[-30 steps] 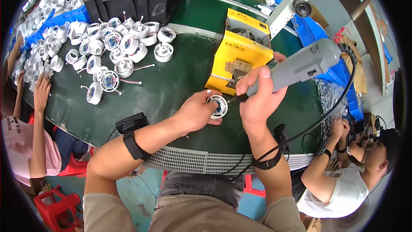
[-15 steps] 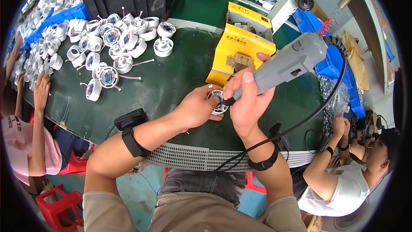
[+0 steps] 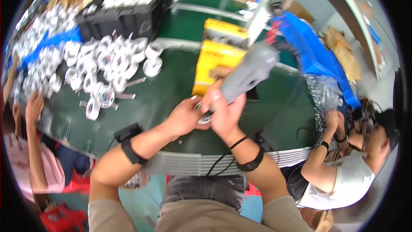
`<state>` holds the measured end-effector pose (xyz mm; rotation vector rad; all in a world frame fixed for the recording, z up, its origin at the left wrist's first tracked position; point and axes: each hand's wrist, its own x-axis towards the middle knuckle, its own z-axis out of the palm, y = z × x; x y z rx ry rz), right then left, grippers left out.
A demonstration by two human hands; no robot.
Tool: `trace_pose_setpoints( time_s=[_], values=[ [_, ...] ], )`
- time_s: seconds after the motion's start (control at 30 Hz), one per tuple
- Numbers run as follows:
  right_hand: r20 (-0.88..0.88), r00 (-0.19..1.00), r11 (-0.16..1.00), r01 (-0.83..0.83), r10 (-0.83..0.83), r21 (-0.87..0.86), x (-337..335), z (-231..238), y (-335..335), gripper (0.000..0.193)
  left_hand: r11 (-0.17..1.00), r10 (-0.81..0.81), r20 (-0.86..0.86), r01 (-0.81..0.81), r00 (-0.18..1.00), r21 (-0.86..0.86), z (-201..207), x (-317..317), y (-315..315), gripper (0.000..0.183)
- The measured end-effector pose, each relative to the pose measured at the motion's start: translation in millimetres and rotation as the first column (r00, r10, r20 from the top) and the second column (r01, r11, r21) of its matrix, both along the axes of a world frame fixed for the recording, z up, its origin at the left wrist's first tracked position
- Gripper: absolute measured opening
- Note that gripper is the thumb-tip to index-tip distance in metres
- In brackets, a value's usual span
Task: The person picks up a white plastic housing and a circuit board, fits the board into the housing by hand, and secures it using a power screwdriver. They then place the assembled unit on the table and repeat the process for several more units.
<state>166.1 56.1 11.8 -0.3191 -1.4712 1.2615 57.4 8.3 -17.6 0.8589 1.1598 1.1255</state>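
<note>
My left hand (image 3: pixel 184 117) holds a small white round housing (image 3: pixel 205 118) with a circuit board inside, low over the green work table (image 3: pixel 167 86). Wrapped round a grey electric screwdriver (image 3: pixel 253 66), my right hand (image 3: pixel 226 111) is closed. The driver slants down to the left, its dark tip at the housing; whether the tip sits on a screw is blurred. Just beyond my hands stands a yellow machine (image 3: pixel 219 56) with an open top. A heap of similar white housings (image 3: pixel 107 62), some with wire leads, lies at the left.
A black crate (image 3: pixel 118 23) full of white parts stands at the far left. Blue bins (image 3: pixel 296 38) and clear plastic bags (image 3: pixel 324 94) line the right side. Co-workers sit at both sides, a hand (image 3: pixel 33 109) at the left heap. A grey perforated strip (image 3: pixel 180 164) edges the table nearest me.
The view has shifted and blurred, moving the scene left and slightly down. The screwdriver's rear end has swung left, closer to the yellow machine. Both hands keep their holds.
</note>
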Motion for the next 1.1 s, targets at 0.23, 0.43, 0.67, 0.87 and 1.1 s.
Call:
trace_pose_setpoints(
  time_s=[0.23, 0.43, 0.67, 0.87, 1.1],
  values=[
    [-0.044, 0.979, 0.98, 0.198, -0.198, -0.004, 23, 5, 7, 0.041, 0.904, 0.428, -0.883, -0.081, 0.193, 0.42, 48, -58, -9, 0.054],
    [-0.007, 0.923, 0.908, 0.381, -0.385, 0.177, 12, 1, 18, 0.045, 0.936, 0.306, -0.886, -0.06, -0.35, 0.347, 10, -99, -6, 0.067],
    [0.002, 0.902, 0.848, 0.405, -0.432, 0.342, 16, 0, 25, 0.052, 0.93, 0.343, -0.903, -0.041, -0.258, 0.365, -20, -97, 26, 0.053],
    [0.064, 0.934, 0.917, 0.329, -0.351, 0.226, 16, 5, 18, 0.057, 0.851, 0.379, -0.825, -0.192, -0.42, 0.489, -26, -109, 24, 0.041],
    [0.133, 0.911, 0.909, 0.358, -0.391, 0.214, 21, -2, 31, 0.053, 0.882, 0.275, -0.867, -0.25, -0.417, 0.4, -19, -91, 26, 0.049]
  ],
)
